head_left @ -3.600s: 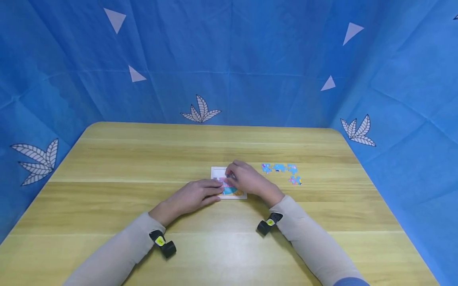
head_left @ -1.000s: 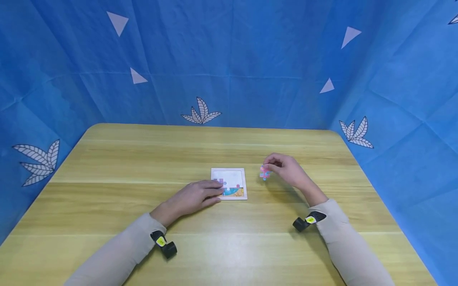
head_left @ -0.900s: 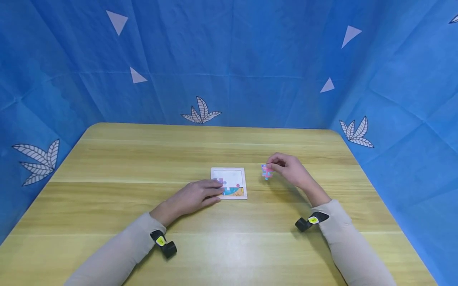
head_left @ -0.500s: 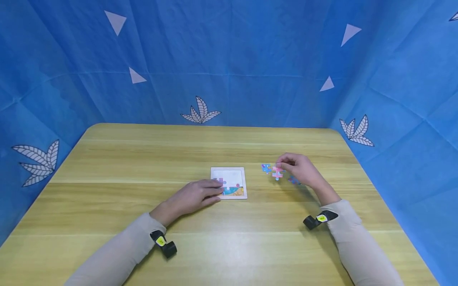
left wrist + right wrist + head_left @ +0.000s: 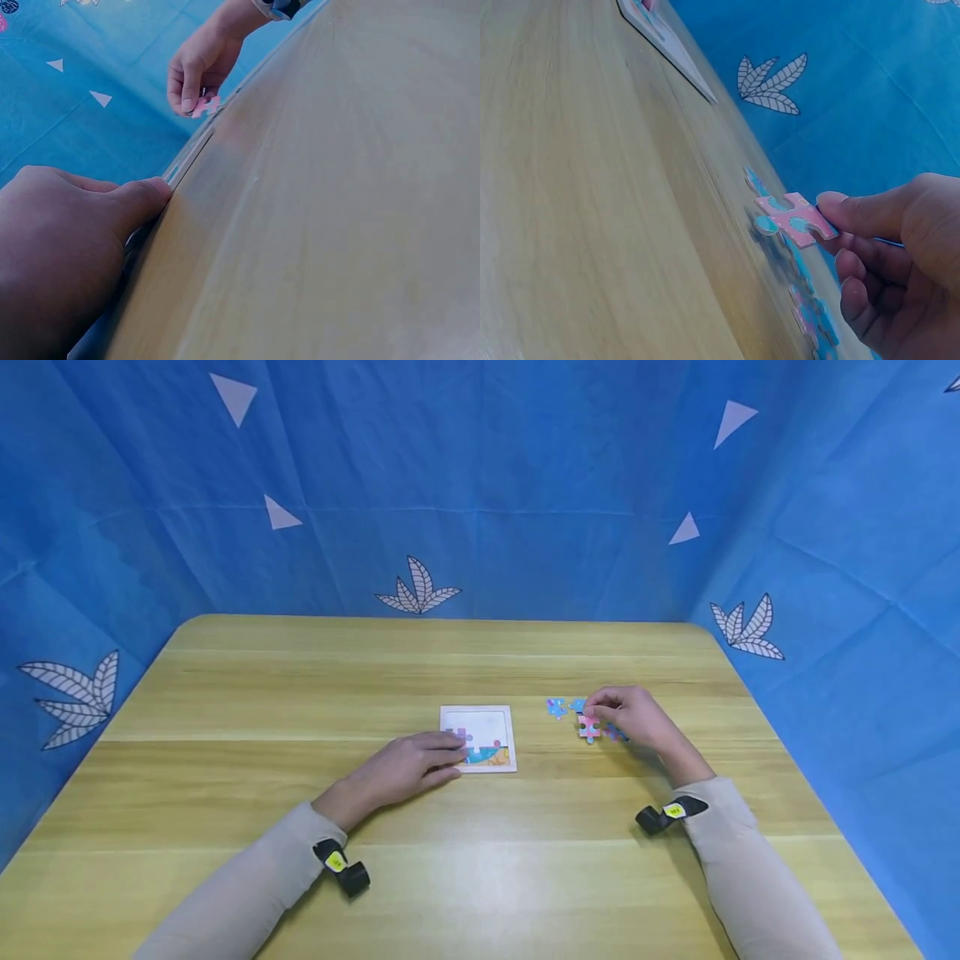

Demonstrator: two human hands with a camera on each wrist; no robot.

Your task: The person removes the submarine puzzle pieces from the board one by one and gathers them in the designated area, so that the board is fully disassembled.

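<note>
A white-framed jigsaw tray (image 5: 513, 735) lies mid-table in the head view. Its lower part holds teal, orange and purple pieces; the upper part is bare white. My left hand (image 5: 405, 772) rests on the tray's left side, fingers fairly straight, and the left wrist view has the thumb (image 5: 146, 199) against its edge. To the right of the tray, my right hand (image 5: 636, 717) pinches a pink and light-blue jigsaw piece (image 5: 588, 727) between thumb and fingers. The right wrist view shows that piece (image 5: 799, 219) tilted above the loose pieces.
Loose blue pieces (image 5: 557, 708) lie on the wooden table (image 5: 480, 877) beside and below the right hand, some partly hidden by it. A blue cloth backdrop (image 5: 480, 460) stands behind the table's far edge.
The pink piece, earlier in the tray under my right hand, has come out and moved right with that hand, over the loose pieces. My left hand has stayed put.
</note>
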